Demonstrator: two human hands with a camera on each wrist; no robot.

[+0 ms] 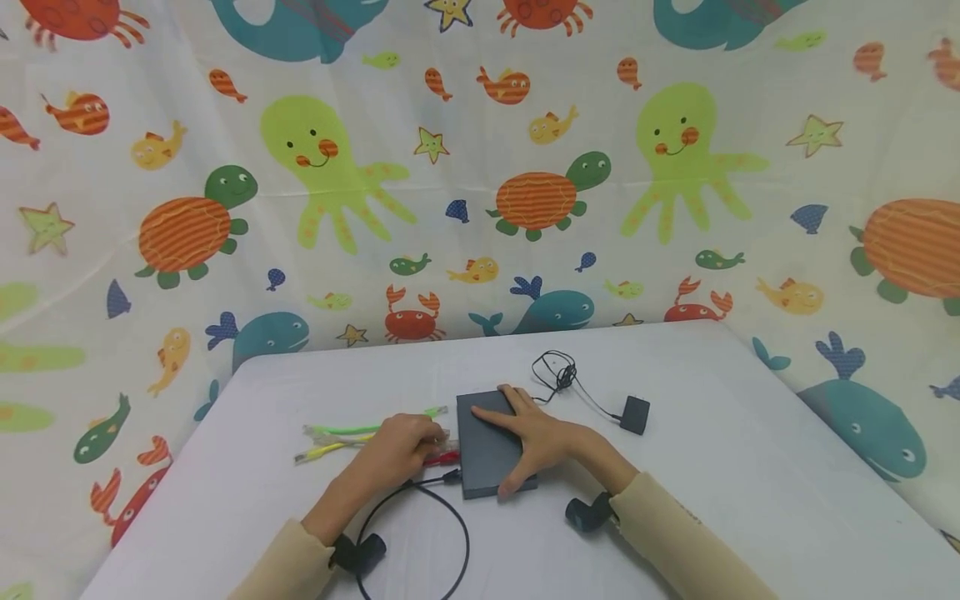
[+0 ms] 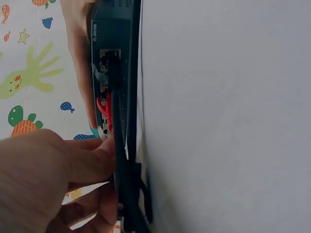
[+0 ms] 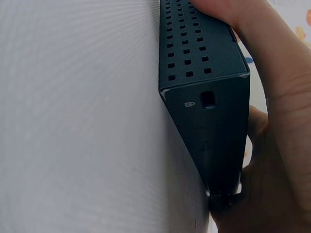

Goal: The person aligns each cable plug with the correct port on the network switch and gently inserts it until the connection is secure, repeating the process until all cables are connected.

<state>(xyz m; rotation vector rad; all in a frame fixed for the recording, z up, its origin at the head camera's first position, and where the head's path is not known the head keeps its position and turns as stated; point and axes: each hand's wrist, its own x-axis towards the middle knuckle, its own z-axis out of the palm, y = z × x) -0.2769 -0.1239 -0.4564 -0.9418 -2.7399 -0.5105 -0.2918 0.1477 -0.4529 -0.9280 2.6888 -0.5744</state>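
Observation:
A dark network switch (image 1: 483, 454) lies flat on the white table. My right hand (image 1: 546, 440) spreads across it and grips it, thumb at the near end and fingers toward the far end. At the switch's left side, my left hand (image 1: 401, 444) pinches a pale network cable plug (image 2: 103, 132) against the row of ports. Beside it, a red cable (image 2: 108, 111) and a black cable (image 2: 115, 97) sit in ports. How deep the pale plug is seated is hidden by the fingers. The right wrist view shows the switch's vented side (image 3: 187, 48) under my thumb.
Green (image 1: 351, 430) and yellow (image 1: 321, 452) network cables lie left of the switch, partly behind my left hand. A black power adapter (image 1: 635, 414) with a bundled cord (image 1: 564, 375) lies at the back right. The black cable (image 1: 467, 533) loops toward the front edge.

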